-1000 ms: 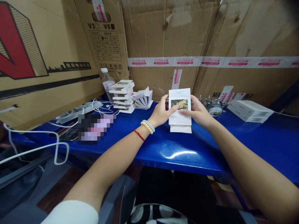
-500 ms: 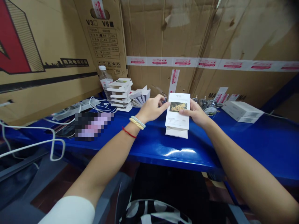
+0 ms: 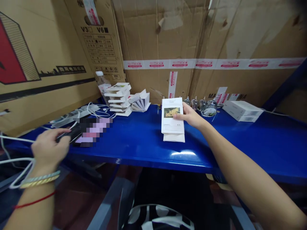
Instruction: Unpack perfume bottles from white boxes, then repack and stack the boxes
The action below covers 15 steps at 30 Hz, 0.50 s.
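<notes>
I note right hand (image 3: 190,115) pinching box (image 3: 173,125); left hand (image 3: 51,145) curled at phone (image 3: 75,131), hold unclear. Wrist-side cable (image 3: 16,139) might snag; hard thumb pressure could dent box.

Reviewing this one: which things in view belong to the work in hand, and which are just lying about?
In use, judging by the hands:
flower-picture carton, in the right hand
phone, at the left hand
stacked white cartons, probably
glass bottles, perhaps

Apparently just lying about:
plastic bottle
power strip
</notes>
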### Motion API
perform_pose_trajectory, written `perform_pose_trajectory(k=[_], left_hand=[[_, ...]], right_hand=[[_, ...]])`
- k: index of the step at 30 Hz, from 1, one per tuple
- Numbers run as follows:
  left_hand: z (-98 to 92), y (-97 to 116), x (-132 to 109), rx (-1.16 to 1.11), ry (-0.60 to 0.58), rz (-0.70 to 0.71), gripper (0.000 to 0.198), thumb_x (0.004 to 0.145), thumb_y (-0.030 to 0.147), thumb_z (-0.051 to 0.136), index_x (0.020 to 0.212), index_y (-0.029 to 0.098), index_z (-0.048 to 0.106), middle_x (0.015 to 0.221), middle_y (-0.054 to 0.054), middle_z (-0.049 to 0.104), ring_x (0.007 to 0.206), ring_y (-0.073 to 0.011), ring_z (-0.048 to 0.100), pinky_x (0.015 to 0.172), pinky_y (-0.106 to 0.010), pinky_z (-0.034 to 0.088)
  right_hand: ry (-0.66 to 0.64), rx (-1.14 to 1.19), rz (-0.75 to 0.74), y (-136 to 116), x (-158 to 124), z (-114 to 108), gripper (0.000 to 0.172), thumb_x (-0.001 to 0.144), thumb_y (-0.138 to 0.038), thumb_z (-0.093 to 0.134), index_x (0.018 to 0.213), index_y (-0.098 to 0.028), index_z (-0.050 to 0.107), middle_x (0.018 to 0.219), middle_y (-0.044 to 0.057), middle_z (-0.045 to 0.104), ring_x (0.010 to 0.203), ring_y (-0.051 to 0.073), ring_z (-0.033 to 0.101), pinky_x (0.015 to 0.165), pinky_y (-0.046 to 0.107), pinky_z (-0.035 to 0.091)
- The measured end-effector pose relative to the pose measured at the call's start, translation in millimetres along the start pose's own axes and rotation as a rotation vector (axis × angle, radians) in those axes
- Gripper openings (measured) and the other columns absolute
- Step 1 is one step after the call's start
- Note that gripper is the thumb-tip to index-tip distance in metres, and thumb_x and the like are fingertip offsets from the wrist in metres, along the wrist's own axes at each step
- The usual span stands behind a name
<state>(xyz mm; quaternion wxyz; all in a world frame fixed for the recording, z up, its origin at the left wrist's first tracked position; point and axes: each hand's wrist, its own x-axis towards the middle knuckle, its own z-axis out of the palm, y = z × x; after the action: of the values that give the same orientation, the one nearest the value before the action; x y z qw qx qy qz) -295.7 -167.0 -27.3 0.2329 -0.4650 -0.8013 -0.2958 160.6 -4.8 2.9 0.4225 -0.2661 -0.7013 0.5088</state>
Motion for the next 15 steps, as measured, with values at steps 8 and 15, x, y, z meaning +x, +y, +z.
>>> perform_pose_trajectory(k=[8, 15], left_hand=[[1.8, -63.7, -9.3, 0.100, -0.027, 0.122, 0.048, 0.076, 0.047, 0.029, 0.083, 0.015, 0.065, 0.103, -0.017, 0.068, 0.108, -0.0354, 0.062, 0.099, -0.049, 0.047], [34.5, -86.8, 17.1, 0.025, -0.173, 0.191, 0.044, 0.075, 0.041, 0.036, 0.092, 0.016, 0.068, 0.110, -0.014, 0.066, 0.111, -0.0325, 0.059, 0.102, -0.048, 0.045]], right_hand=[[-0.021, -0.027, 0.053, 4.1, 0.5, 3.0, 0.060, 0.063, -0.030, 0.081, 0.113, -0.020, 0.049, 0.117, 0.010, 0.067, 0.104, 0.027, 0.067, 0.091, 0.047, 0.056], [-0.004, -0.027, 0.079, 5.4, 1.6, 4.7, 0.063, 0.061, -0.030, 0.082, 0.111, -0.020, 0.045, 0.116, 0.010, 0.066, 0.103, 0.027, 0.066, 0.089, 0.045, 0.057]])
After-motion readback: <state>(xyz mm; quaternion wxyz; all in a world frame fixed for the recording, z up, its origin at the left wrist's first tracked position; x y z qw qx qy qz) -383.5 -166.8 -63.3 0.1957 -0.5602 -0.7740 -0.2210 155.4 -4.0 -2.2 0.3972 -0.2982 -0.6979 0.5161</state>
